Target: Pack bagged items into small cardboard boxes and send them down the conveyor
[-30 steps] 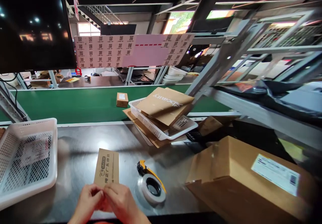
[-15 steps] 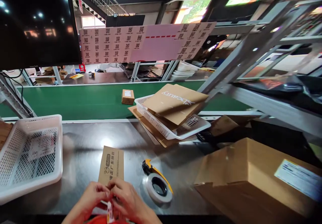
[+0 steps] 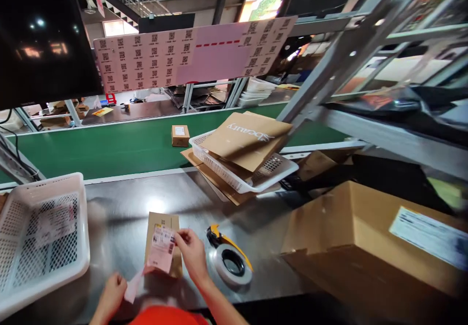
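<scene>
On the metal bench in front of me lies a small flat brown cardboard box [image 3: 177, 262] with dark print. A shipping label [image 3: 162, 253] is over the box's face. My right hand [image 3: 192, 252] pinches the label's upper right edge between thumb and fingers. To the lower left, my left hand [image 3: 112, 291] is closed on a pale strip of backing paper [image 3: 133, 286], which stretches toward the label's lower left corner. Just right of my right hand rests a tape dispenser [image 3: 231, 261] with a yellow handle and a roll of clear tape.
A white plastic basket [image 3: 85, 227] stands at the left. Another white basket [image 3: 208, 162] holds flat cardboard mailers [image 3: 244, 137] at the back. A large carton [image 3: 325, 222] occupies the right. Beyond the bench, a small box [image 3: 180, 136] sits on a green conveyor [image 3: 91, 149].
My hands were together at the box's near edge and have moved apart. The label now covers the box's print, and the backing strip trails from my left hand. The view has shifted slightly.
</scene>
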Action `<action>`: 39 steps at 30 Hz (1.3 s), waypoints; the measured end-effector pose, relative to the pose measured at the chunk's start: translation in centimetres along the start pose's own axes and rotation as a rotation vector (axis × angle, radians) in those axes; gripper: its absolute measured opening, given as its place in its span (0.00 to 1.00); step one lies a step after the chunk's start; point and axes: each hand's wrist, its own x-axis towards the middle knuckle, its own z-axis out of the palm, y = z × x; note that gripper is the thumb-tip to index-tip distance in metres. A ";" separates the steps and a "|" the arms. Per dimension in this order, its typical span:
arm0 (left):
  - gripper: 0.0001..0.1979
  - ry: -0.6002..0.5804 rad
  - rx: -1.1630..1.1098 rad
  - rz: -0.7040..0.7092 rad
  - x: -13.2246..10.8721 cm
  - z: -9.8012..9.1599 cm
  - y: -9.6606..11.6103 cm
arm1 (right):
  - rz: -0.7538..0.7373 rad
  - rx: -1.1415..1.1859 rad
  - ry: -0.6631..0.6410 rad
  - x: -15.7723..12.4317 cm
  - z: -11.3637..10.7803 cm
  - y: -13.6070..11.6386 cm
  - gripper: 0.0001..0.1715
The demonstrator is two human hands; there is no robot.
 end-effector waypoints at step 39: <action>0.28 -0.020 0.378 0.920 2.3 6.8 -1.7 | -0.104 -0.658 -0.472 11.3 2.6 3.8 0.23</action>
